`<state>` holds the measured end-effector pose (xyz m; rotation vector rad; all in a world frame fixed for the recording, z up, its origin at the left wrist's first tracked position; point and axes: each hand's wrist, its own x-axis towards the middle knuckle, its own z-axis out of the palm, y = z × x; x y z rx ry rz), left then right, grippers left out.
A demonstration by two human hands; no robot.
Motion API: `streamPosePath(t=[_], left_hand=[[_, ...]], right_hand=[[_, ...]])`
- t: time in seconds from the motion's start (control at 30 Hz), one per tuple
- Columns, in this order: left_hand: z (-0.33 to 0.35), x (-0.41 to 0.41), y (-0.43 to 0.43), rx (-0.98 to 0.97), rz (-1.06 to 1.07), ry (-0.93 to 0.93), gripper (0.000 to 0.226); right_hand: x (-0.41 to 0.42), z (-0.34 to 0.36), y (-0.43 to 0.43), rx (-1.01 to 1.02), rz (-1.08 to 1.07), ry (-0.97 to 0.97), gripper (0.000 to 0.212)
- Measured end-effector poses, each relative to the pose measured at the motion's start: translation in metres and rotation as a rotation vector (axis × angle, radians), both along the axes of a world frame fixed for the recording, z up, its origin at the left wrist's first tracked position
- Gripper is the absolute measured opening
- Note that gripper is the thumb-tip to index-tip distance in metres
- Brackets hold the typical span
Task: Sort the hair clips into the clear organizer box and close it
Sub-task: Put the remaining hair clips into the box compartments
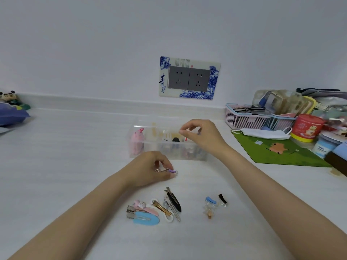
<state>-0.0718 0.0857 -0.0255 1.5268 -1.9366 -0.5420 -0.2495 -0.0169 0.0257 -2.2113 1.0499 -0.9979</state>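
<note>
The clear organizer box stands open on the white table, with clips and a pink item inside. My left hand rests just in front of it, fingers closed on a small purple clip with a gold end. My right hand hovers over the box's right half, fingertips pinched on something small that I cannot make out. Near me lies a pile of hair clips: blue, pink, gold, black and silver. A smaller group with a blue bow clip and a black clip lies to its right.
A green mat with a white face mask lies right of the box. Pink and blue baskets, a red tin and jars crowd the right edge. A wall socket is behind. Panda toys sit far left.
</note>
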Motion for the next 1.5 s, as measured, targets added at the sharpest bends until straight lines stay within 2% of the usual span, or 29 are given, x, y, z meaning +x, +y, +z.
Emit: streamPosePath(t=[0.13, 0.27, 0.37, 0.5, 0.87, 1.03, 1.13, 1.2, 1.3, 1.4, 1.5], left_hand=[[0.0, 0.0, -0.002, 0.008, -0.03, 0.019, 0.014], [-0.002, -0.002, -0.004, 0.013, -0.045, 0.049, 0.012], [-0.004, -0.004, -0.004, 0.009, -0.052, 0.06, 0.011], [-0.004, -0.004, -0.004, 0.007, -0.064, 0.06, 0.009], [-0.008, -0.002, -0.004, 0.001, -0.035, 0.07, 0.012], [-0.005, 0.0, -0.003, 0.004, -0.043, 0.068, 0.014], [0.003, 0.003, -0.002, -0.135, 0.007, 0.108, 0.013], [0.011, 0.007, 0.0, -0.293, 0.057, 0.119, 0.017], [0.02, 0.016, 0.004, -0.462, 0.131, 0.022, 0.026], [0.021, 0.029, 0.001, -0.515, 0.203, -0.092, 0.038], [0.015, 0.034, -0.005, -0.466, 0.241, -0.199, 0.058]], right_hand=[[-0.032, 0.003, 0.023, 0.048, 0.122, -0.046, 0.007], [-0.077, -0.007, 0.04, 0.275, 0.274, 0.21, 0.025], [-0.098, -0.021, 0.049, 0.305, 0.271, 0.322, 0.036], [-0.104, -0.036, 0.07, 0.319, 0.353, 0.33, 0.022], [-0.059, -0.045, 0.058, 0.249, 0.27, 0.129, 0.005], [-0.027, -0.014, 0.044, 0.159, 0.237, -0.103, 0.008], [-0.006, 0.007, 0.028, 0.064, 0.157, -0.223, 0.012], [0.005, 0.01, 0.018, 0.032, 0.126, -0.197, 0.009], [0.012, 0.002, 0.005, 0.03, 0.082, -0.043, 0.005], [0.009, -0.003, 0.006, -0.003, 0.015, -0.005, 0.001], [0.002, -0.005, 0.027, -0.028, 0.092, -0.115, 0.003]])
